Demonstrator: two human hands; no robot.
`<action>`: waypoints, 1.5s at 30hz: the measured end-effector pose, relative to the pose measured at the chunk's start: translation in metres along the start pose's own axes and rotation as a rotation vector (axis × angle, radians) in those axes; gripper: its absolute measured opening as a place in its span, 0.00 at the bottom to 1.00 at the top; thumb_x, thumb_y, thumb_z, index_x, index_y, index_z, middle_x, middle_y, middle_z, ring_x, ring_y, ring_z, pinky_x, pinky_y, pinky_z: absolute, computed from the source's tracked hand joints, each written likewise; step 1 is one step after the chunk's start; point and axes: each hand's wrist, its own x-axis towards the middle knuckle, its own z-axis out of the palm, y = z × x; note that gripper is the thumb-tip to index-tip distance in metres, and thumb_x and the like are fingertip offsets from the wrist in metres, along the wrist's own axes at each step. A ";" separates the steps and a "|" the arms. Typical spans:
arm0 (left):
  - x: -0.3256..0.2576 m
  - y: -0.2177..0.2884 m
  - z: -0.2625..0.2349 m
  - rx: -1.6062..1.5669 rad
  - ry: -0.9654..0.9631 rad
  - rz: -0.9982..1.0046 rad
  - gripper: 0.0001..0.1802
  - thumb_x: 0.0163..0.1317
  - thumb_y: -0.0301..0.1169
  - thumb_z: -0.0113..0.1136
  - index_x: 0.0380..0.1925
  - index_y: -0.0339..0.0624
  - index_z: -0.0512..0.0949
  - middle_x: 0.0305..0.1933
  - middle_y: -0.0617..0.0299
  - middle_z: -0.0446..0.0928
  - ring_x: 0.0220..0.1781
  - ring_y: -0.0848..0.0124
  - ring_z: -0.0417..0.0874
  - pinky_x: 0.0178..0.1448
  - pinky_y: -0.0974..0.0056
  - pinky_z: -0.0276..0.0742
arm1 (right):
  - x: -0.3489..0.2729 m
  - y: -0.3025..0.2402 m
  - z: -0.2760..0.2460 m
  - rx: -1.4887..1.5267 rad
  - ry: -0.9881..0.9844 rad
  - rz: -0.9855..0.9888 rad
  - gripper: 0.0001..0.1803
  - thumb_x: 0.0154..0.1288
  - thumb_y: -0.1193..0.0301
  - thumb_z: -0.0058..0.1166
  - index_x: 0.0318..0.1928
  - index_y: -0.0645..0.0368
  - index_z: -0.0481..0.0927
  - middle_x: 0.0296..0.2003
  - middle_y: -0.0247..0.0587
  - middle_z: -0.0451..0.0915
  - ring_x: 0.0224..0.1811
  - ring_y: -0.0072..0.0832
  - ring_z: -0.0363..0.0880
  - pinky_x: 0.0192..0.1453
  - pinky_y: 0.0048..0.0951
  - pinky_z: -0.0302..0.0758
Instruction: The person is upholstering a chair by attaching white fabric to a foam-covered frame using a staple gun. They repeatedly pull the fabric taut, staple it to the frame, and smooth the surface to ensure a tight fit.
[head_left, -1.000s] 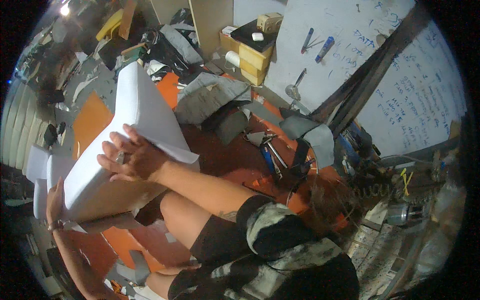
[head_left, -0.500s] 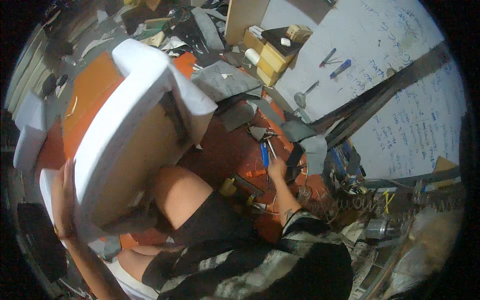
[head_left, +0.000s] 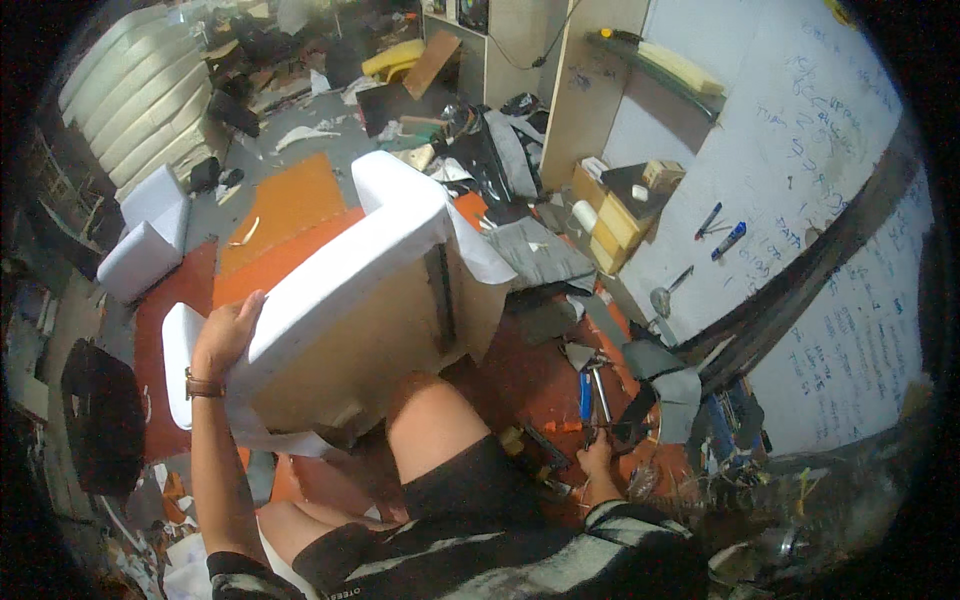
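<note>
A white upholstered chair shell leans tilted across my lap, its beige inner side facing me and loose white cover hanging at its edges. My left hand is closed over its upper left rim, and I wear a brown wristband. Low on the right, my right hand reaches down to the tools on the red floor sheet. Its fingers are bunched at a dark tool-like thing that I cannot make out. Just beyond them lie a blue-handled tool and a silver rod-shaped tool.
A smaller white padded piece stands at the left. Grey fabric scraps litter the floor beyond the shell. At the right stands a white board with handwriting, beside a yellow block. A coiled hose lies lower right.
My view has shifted, so the scene sits lower and further right. My right hand has moved from the silver tool's near end toward the dark thing below it. My left hand remains on the shell's rim.
</note>
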 end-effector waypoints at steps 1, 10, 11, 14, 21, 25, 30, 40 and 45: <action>0.002 0.000 0.002 0.004 0.009 0.014 0.39 0.81 0.59 0.43 0.42 0.29 0.84 0.32 0.37 0.82 0.38 0.41 0.84 0.49 0.45 0.77 | -0.008 -0.002 0.009 -0.008 0.067 0.072 0.26 0.59 0.71 0.76 0.56 0.59 0.81 0.36 0.44 0.82 0.37 0.42 0.83 0.43 0.49 0.81; -0.005 -0.008 -0.003 0.038 0.037 0.016 0.36 0.81 0.58 0.45 0.45 0.30 0.85 0.36 0.34 0.84 0.44 0.40 0.88 0.52 0.47 0.79 | -0.065 -0.182 -0.084 0.798 -0.740 0.056 0.23 0.71 0.71 0.70 0.62 0.62 0.77 0.35 0.39 0.84 0.37 0.29 0.84 0.39 0.38 0.82; 0.000 -0.001 0.000 0.032 0.021 0.009 0.36 0.81 0.57 0.46 0.44 0.30 0.85 0.34 0.34 0.84 0.42 0.40 0.87 0.50 0.47 0.78 | -0.062 -0.197 -0.072 0.802 -0.559 -0.142 0.26 0.71 0.71 0.70 0.65 0.62 0.76 0.36 0.37 0.83 0.39 0.27 0.83 0.43 0.36 0.82; 0.002 0.006 0.001 -0.002 0.018 -0.014 0.35 0.80 0.55 0.50 0.40 0.29 0.85 0.29 0.37 0.82 0.34 0.44 0.84 0.45 0.47 0.78 | -0.045 -0.284 -0.080 0.762 -0.423 -0.372 0.40 0.69 0.59 0.73 0.75 0.60 0.72 0.47 0.39 0.84 0.50 0.31 0.83 0.58 0.37 0.81; -0.008 0.000 0.001 -0.115 0.117 0.011 0.33 0.78 0.52 0.56 0.29 0.28 0.80 0.19 0.48 0.72 0.23 0.61 0.73 0.35 0.51 0.73 | -0.022 -0.443 -0.067 0.928 -0.274 -0.483 0.34 0.67 0.64 0.73 0.69 0.62 0.76 0.37 0.37 0.80 0.37 0.27 0.77 0.46 0.32 0.78; 0.003 0.010 0.001 -0.071 0.115 0.036 0.33 0.77 0.52 0.57 0.26 0.28 0.78 0.18 0.49 0.71 0.22 0.62 0.71 0.34 0.51 0.72 | 0.002 -0.453 -0.008 0.898 0.020 -0.567 0.41 0.62 0.64 0.75 0.71 0.69 0.73 0.58 0.62 0.83 0.63 0.54 0.82 0.68 0.47 0.77; 0.004 0.000 0.005 -0.082 0.118 0.049 0.33 0.78 0.51 0.57 0.27 0.26 0.78 0.19 0.49 0.72 0.23 0.62 0.71 0.34 0.51 0.71 | 0.006 -0.463 -0.014 0.963 -0.038 -0.449 0.42 0.60 0.68 0.75 0.71 0.71 0.73 0.58 0.64 0.83 0.63 0.56 0.82 0.68 0.46 0.77; -0.004 0.008 0.001 -0.098 0.135 0.050 0.33 0.78 0.51 0.56 0.26 0.28 0.77 0.19 0.47 0.71 0.22 0.59 0.71 0.33 0.50 0.70 | 0.022 -0.471 -0.050 0.911 -0.109 -0.547 0.41 0.61 0.67 0.75 0.70 0.74 0.74 0.61 0.66 0.83 0.64 0.54 0.83 0.69 0.45 0.77; -0.003 0.002 0.000 -0.102 0.113 0.037 0.33 0.78 0.51 0.56 0.26 0.28 0.77 0.19 0.46 0.71 0.22 0.57 0.72 0.33 0.50 0.70 | 0.019 -0.467 -0.049 0.950 -0.132 -0.499 0.43 0.63 0.64 0.75 0.73 0.74 0.72 0.61 0.65 0.84 0.64 0.51 0.84 0.71 0.43 0.77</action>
